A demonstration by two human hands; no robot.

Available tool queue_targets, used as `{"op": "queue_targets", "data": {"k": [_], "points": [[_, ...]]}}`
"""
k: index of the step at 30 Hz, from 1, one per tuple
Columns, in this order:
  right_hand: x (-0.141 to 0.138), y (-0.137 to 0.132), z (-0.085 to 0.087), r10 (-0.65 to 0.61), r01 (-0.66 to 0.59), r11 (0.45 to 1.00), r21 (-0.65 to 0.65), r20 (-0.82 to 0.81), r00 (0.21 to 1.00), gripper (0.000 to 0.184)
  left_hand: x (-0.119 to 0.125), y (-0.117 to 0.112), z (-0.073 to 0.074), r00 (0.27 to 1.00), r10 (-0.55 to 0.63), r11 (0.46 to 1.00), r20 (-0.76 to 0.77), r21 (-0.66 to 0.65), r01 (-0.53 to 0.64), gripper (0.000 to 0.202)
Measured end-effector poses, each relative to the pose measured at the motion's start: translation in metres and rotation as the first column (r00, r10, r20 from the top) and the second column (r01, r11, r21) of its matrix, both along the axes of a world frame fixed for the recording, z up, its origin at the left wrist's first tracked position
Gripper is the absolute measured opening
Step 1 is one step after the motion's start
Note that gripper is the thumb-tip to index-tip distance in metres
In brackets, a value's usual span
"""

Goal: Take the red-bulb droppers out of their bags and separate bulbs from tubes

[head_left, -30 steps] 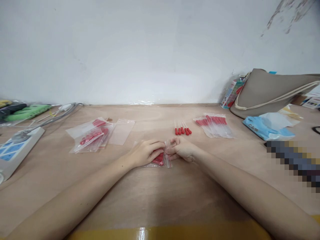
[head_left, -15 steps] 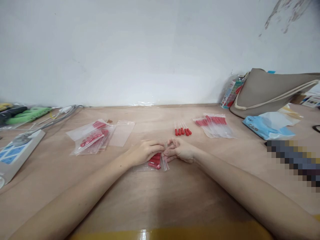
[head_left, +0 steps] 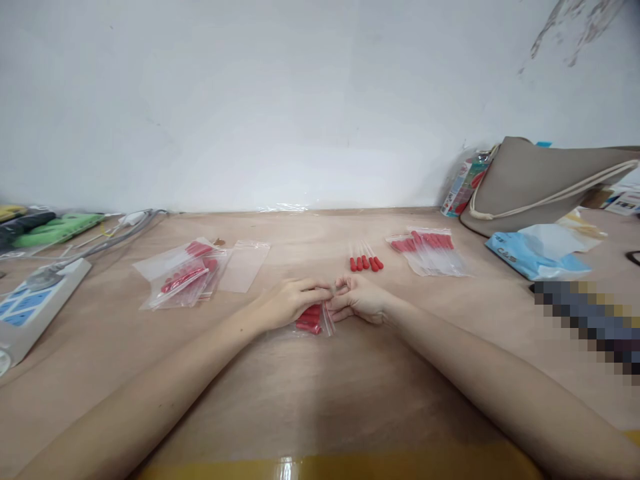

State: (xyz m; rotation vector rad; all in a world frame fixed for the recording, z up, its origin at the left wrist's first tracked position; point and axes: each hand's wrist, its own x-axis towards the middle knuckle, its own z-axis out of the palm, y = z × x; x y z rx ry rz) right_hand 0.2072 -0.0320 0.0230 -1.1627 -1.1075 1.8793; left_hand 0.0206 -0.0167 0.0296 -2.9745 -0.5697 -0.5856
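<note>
A clear zip bag [head_left: 328,321] with several red-bulbed droppers [head_left: 309,320] in it lies between my hands, its zip edge to the right. My left hand [head_left: 293,301] reaches over the bag from the left, fingers closed on its upper part. At the zip edge, my right hand [head_left: 359,300] pinches the bag between thumb and fingers. Part of the bag and its droppers is hidden under my left hand. Just beyond my right hand, a row of loose droppers [head_left: 366,263] lies with red bulbs toward me and clear stems pointing away.
Filled zip bags [head_left: 185,277] and a flat zip bag [head_left: 245,265] lie at left; more filled bags [head_left: 435,252] at right. A power strip [head_left: 45,313] stands far left. On the right are a blue tissue pack [head_left: 535,253], a grey bag [head_left: 545,183] and a bottle [head_left: 463,187].
The bag's zip edge has shifted slightly up and left, with my right fingers closing in on it. My left hand has barely moved; the loose droppers are unchanged.
</note>
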Motion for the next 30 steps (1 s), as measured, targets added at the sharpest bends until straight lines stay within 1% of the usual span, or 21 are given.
{"op": "queue_targets", "data": {"k": [3,5,7,10,12,16,19,21,23,24,25,27,29,30], "points": [[-0.004,-0.001,0.001,-0.062,0.062,0.998,0.016,0.024,0.998,0.051,0.0,0.0,0.003,0.999,0.006,0.991,-0.051,0.133,0.001,0.024],[-0.007,-0.002,0.002,-0.085,0.084,0.996,0.031,0.036,0.996,0.048,0.002,-0.001,0.005,0.991,0.016,0.968,-0.134,0.249,0.018,0.022],[-0.008,-0.002,0.002,-0.104,0.103,0.994,0.037,0.042,0.994,0.045,0.003,-0.001,0.007,0.978,0.009,0.936,-0.206,0.346,0.064,0.023],[-0.01,-0.002,0.002,-0.098,0.097,0.994,0.04,0.022,0.995,0.044,0.006,-0.002,0.007,0.968,-0.012,0.904,-0.249,0.411,0.117,0.023],[-0.013,-0.002,0.002,-0.096,0.095,0.994,0.057,0.019,0.995,0.043,0.006,-0.003,0.005,0.966,-0.002,0.907,-0.259,0.406,0.111,0.024],[-0.016,-0.001,0.0,-0.172,0.162,0.98,0.112,0.088,0.981,0.041,0.0,0.0,0.003,0.965,0.015,0.934,-0.262,0.348,0.08,0.024],[-0.012,0.002,-0.004,-0.223,0.191,0.957,0.219,0.129,0.966,0.034,-0.007,0.006,0.004,0.98,-0.003,0.953,-0.197,0.296,0.063,0.025],[-0.007,0.005,-0.009,-0.231,0.174,0.939,0.298,0.171,0.958,0.027,-0.009,0.008,0.007,0.994,0.035,0.967,-0.103,0.253,-0.008,0.028],[-0.001,0.008,-0.015,-0.236,0.153,0.926,0.345,0.212,0.948,0.018,-0.009,0.005,0.01,0.989,0.143,0.976,-0.029,0.169,-0.136,0.029],[0.001,0.009,-0.018,-0.242,0.142,0.917,0.373,0.236,0.941,0.014,-0.008,0.001,0.012,0.979,0.2,0.975,-0.03,0.109,-0.195,0.03],[0.004,0.01,-0.021,-0.249,0.125,0.904,0.408,0.265,0.932,0.013,-0.007,-0.004,0.014,0.969,0.24,0.97,-0.06,0.045,-0.238,0.033],[0.008,0.012,-0.025,-0.234,0.042,0.869,0.494,0.335,0.913,0.018,-0.007,-0.016,0.015,0.946,0.274,0.954,-0.172,-0.071,-0.29,0.048],[0.013,0.012,-0.025,-0.226,-0.076,0.806,0.587,0.423,0.878,0.021,-0.011,-0.025,0.013,0.931,0.271,0.939,-0.244,-0.144,-0.311,0.062],[0.015,0.013,-0.023,-0.234,-0.128,0.767,0.629,0.46,0.856,0.021,-0.014,-0.028,0.011,0.931,0.272,0.933,-0.245,-0.171,-0.318,0.065]]}}
